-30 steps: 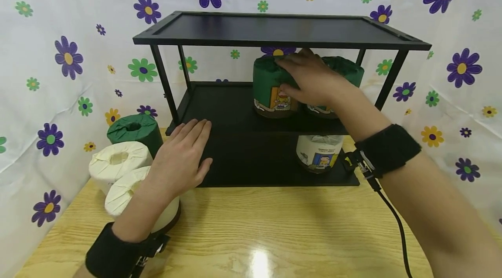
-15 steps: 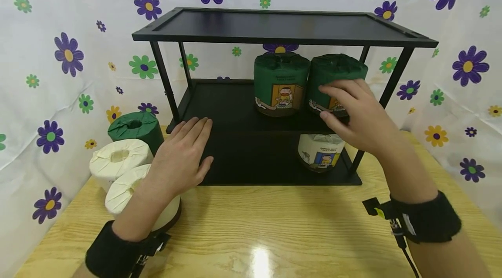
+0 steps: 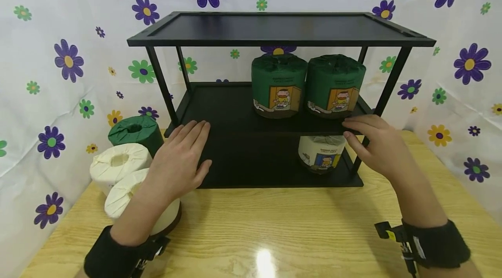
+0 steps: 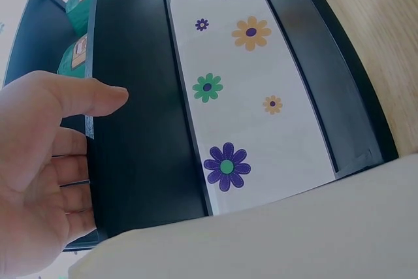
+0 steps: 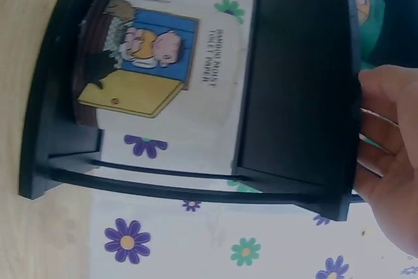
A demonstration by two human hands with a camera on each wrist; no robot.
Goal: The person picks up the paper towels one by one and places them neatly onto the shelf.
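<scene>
My left hand (image 3: 178, 162) lies with straight fingers at the front edge of the middle board of a black rack (image 3: 219, 108), toward its left end. At the right end of that edge, my right hand (image 3: 374, 145) touches the board with extended fingers, thumb lower down; it holds nothing. Two green-wrapped toilet rolls stand side by side on the board, the left roll (image 3: 279, 88) and the right roll (image 3: 334, 88), their cartoon pictures facing front. Below, a white toilet roll (image 3: 319, 154) stands on the bottom board, its top partly hidden. It shows sideways in the right wrist view.
Left of the rack, a green roll (image 3: 135, 132) and two white rolls, one farther back (image 3: 117, 162) and one nearer (image 3: 125, 193), stand on the wooden table (image 3: 255, 225). My left forearm partly covers the nearer one. The rack's top board (image 3: 274, 27) spans above the green rolls.
My right hand has left the top of the left green roll, passed in front of the right green roll and come down to the board's front edge. My left hand has stayed put.
</scene>
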